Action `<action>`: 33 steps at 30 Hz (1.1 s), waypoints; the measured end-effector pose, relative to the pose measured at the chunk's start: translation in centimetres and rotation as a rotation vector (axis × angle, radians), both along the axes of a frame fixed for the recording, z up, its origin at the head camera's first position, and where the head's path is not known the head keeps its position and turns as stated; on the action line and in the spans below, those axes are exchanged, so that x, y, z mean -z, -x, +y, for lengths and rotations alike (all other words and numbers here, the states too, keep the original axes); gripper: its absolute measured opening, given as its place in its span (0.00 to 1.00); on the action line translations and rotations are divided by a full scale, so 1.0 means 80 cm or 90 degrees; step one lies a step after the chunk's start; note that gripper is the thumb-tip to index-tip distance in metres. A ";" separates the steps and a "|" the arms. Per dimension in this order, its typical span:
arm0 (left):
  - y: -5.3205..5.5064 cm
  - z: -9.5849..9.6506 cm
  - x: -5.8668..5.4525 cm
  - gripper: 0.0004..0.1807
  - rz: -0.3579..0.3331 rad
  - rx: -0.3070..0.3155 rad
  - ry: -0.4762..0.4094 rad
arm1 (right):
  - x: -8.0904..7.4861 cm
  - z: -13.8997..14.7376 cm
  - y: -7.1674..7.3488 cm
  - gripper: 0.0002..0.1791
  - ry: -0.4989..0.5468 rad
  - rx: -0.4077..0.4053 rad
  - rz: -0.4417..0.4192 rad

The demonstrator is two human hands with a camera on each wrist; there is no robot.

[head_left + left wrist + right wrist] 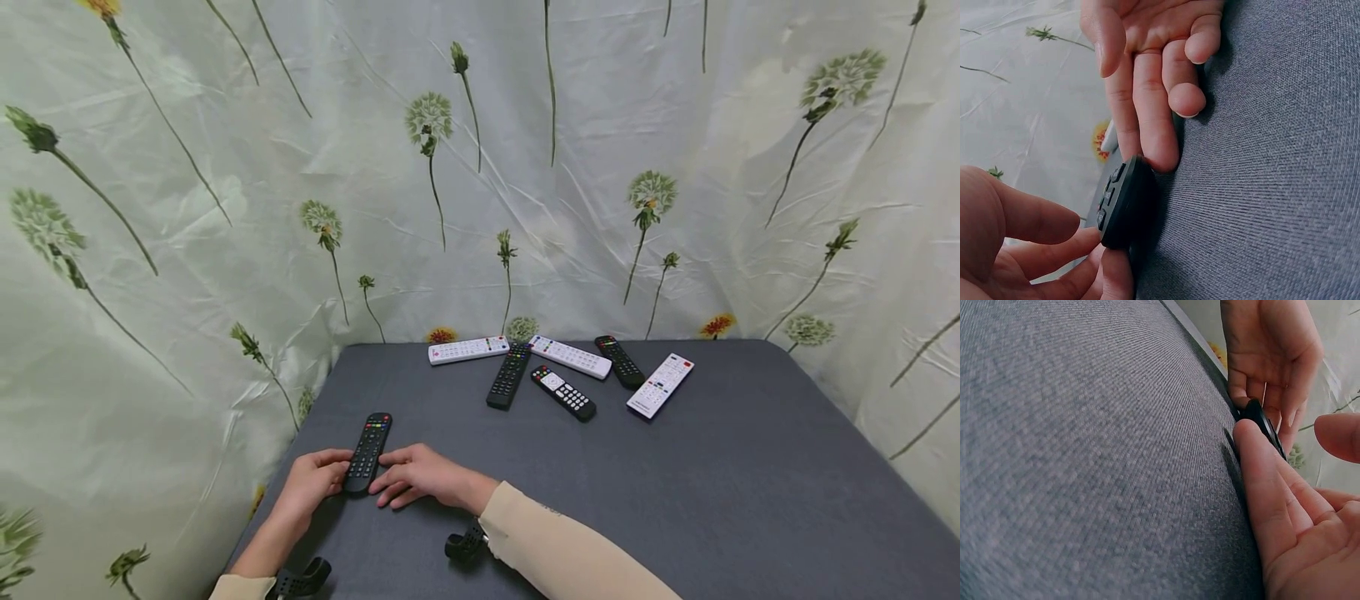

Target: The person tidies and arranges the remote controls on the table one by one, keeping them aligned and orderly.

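Observation:
A black remote control (367, 454) lies face up on the grey cloth at the left of the table, its end with coloured buttons pointing away from me. My left hand (311, 483) touches its left edge with the fingers, the thumb raised off it in the left wrist view. On the other side, my right hand (427, 477) reaches in with loosely extended fingers at the remote's right edge. Between the two hands, the near end of the remote (1127, 203) shows in the left wrist view. The right wrist view shows only a dark sliver of the remote (1260, 422).
Along the table's back edge lie several more remotes, among them a white one (468, 350), a black one (509, 377), a black one with white buttons (564, 393) and a white one (660, 387) farther right. A flower-printed curtain (525, 183) hangs behind the grey table (675, 500).

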State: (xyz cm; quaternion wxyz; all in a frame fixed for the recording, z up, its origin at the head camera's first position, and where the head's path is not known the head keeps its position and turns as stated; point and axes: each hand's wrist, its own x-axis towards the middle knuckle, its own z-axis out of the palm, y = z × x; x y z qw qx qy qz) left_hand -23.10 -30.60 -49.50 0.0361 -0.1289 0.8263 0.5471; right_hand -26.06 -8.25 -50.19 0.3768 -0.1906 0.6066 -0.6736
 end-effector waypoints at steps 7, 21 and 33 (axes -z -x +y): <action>0.002 0.000 -0.009 0.18 0.009 0.015 -0.005 | 0.000 0.002 0.002 0.28 0.010 0.004 -0.003; 0.063 0.027 -0.054 0.19 0.130 0.079 0.239 | -0.002 0.025 0.035 0.23 -0.008 0.151 0.009; 0.148 0.070 -0.066 0.18 0.075 0.111 -0.002 | -0.017 0.053 0.092 0.26 -0.075 0.212 0.022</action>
